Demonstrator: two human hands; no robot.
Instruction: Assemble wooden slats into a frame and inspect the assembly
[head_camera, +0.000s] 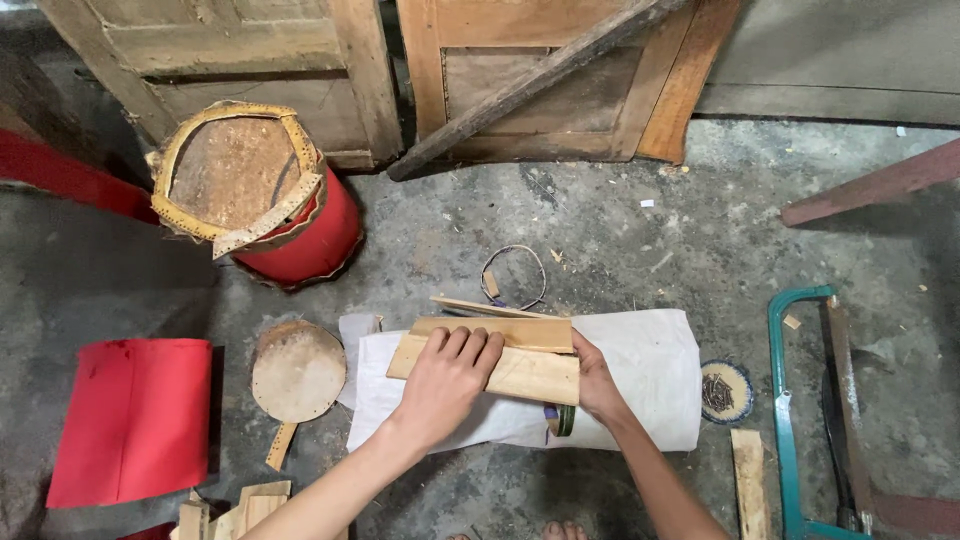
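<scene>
Two flat pale wooden boards (530, 372) lie stacked on a white sack (650, 380) spread on the concrete floor. My left hand (445, 380) lies palm down over the left half of the boards, fingers over their top. My right hand (595, 385) grips the right end of the lower board, thumb side against its edge. A thin wooden strip (490, 307) sticks out behind the boards. Something dark green and round (563, 420) shows under the board by my right hand.
A red drum (270, 205) with a worn skin top stands at the back left. A round skin disc (297, 372) and a red sheet (135, 415) lie left. A teal hacksaw (790, 400), a small dish of nails (725, 390), a wire loop (515, 275) and wooden doors (520, 80) surround.
</scene>
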